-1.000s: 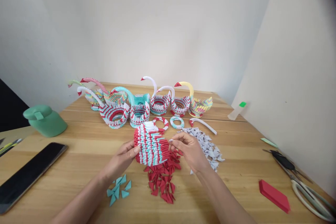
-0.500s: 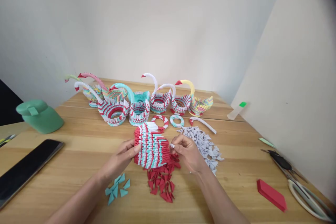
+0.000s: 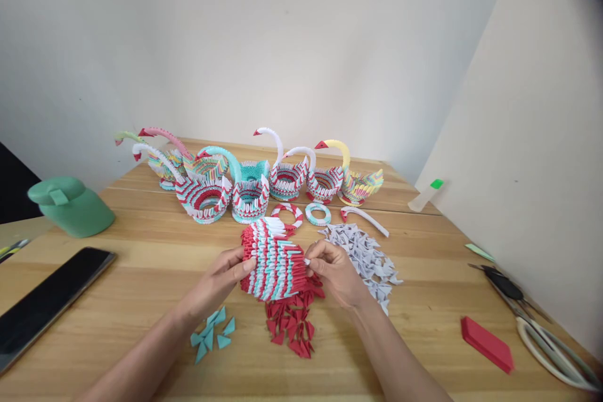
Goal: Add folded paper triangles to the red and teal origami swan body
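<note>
The right hand point(image 3: 336, 270) pinches a white piece point(image 3: 306, 261) between thumb and forefinger, at three o'clock of the paper body point(image 3: 273, 264) (hours read from its middle). Whether the piece touches the red tips there, I cannot tell. At nine, the left hand's point(image 3: 228, 270) thumb presses on the wall; its other fingertips are hidden.

The body, held above the table point(image 3: 254, 380), looks light and fairly stiff, yet a hard squeeze would probably loosen folds; best grip the base end at nine, clear of the tips.

Outward, red pieces point(image 3: 289, 323) lie between five and six, blue pieces point(image 3: 208, 334) between seven and eight, swans point(image 3: 251, 200) around twelve.
</note>
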The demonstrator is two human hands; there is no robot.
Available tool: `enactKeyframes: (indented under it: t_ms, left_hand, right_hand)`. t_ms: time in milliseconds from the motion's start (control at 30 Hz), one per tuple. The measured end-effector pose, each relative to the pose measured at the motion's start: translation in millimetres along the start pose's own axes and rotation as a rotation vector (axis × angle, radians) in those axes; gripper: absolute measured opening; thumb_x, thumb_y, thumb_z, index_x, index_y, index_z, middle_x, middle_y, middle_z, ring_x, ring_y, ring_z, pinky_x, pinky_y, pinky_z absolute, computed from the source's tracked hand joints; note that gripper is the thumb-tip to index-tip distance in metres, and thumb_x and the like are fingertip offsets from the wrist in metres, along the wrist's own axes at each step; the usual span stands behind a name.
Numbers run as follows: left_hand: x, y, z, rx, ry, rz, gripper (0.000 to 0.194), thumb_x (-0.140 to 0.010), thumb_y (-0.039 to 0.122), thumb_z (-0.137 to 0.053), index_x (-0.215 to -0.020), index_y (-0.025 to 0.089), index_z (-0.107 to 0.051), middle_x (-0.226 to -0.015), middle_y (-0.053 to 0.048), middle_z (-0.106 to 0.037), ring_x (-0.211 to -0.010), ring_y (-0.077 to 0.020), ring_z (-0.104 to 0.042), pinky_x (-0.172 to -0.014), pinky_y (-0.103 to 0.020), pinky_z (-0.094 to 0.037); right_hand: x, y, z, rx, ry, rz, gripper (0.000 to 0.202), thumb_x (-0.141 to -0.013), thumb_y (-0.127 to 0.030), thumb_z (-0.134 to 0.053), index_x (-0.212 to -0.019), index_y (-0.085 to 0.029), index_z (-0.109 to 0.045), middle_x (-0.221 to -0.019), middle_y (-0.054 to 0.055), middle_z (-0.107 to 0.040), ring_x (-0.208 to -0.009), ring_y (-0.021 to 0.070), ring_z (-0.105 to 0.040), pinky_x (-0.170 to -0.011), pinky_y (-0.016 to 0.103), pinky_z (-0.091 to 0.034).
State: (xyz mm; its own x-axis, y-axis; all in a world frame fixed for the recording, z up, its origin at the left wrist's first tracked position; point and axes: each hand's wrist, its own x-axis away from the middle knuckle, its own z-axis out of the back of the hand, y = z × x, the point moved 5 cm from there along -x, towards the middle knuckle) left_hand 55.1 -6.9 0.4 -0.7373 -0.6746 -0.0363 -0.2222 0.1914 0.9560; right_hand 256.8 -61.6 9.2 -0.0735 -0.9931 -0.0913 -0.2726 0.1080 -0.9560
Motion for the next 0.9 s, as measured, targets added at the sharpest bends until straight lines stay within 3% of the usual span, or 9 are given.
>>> enactKeyframes:
  t_ms: [900]
  left_hand:
    - [-3.9,-0.7,-0.2,-0.142,-0.015,-0.037,0.038,-0.084,0.047,-0.063,-0.104,0.015,-0.071,-0.098,-0.009,-0.071,-0.088,-0.0223,-0.061,-0.080,-0.031,-0.046]
  right_hand:
    - [1.0,7.1,-5.5,-0.222,0.202,0.073,0.028,-0.058,-0.037,-0.089,-0.062,-0.021,-0.066,-0.062,-0.003,-0.063,-0.057,0.0123,-0.054,-0.058,0.026,-0.044]
